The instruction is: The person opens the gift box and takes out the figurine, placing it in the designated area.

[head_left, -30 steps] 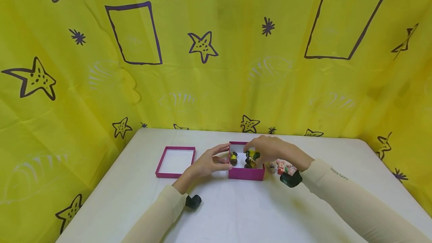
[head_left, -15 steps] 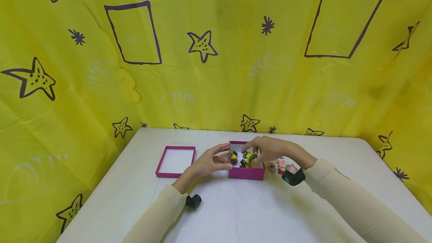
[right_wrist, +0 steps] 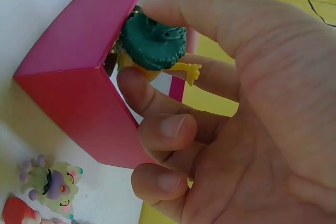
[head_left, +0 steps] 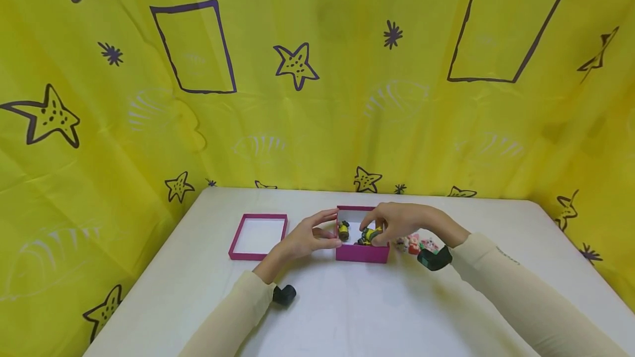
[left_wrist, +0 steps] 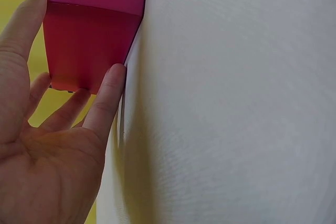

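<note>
A pink box [head_left: 362, 254] with a white inside stands uncovered on the table. At its left side, my left hand [head_left: 307, 236] holds it; in the left wrist view, thumb and fingers touch its red side. My right hand [head_left: 399, 220] is over the box's right part. Between thumb and fingers it pinches a small toy figurine [right_wrist: 156, 43], dark green on top with a yellow arm. A black-and-yellow figurine [head_left: 343, 230] stands inside by the left wall. Dark parts of another figurine show below the held one, mostly hidden.
Left of the box lies its pink-rimmed white lid [head_left: 258, 237]. Several small figurines [head_left: 415, 243] are grouped right of the box, one a pale figurine [right_wrist: 55, 182] with a purple muzzle. A yellow patterned curtain [head_left: 317, 125] hangs behind the table [head_left: 317, 313].
My right hand lifted the green-and-yellow figurine leftward in the box, then moved it back right and lower. The figurine beneath shifted a little. My left hand stayed at the box.
</note>
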`<action>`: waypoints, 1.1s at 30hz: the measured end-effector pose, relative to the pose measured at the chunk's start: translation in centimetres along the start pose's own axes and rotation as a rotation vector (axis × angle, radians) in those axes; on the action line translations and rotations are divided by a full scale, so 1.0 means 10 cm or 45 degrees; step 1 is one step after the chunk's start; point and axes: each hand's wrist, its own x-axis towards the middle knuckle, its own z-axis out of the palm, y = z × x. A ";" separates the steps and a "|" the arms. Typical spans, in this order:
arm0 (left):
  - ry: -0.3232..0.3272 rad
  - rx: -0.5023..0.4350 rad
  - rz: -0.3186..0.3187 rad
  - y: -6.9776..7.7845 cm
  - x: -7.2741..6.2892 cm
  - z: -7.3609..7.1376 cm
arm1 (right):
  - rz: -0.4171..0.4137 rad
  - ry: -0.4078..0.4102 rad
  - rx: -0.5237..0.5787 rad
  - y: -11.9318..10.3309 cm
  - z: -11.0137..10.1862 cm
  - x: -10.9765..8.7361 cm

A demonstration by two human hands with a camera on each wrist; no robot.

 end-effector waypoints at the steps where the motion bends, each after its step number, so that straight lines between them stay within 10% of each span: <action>1: 0.000 -0.001 0.000 0.00 0.00 0.00 | 0.002 0.000 -0.002 0.00 0.00 0.00; 33: -0.003 -0.048 0.006 0.00 0.01 0.00 | -0.007 0.136 -0.010 -0.03 0.03 0.07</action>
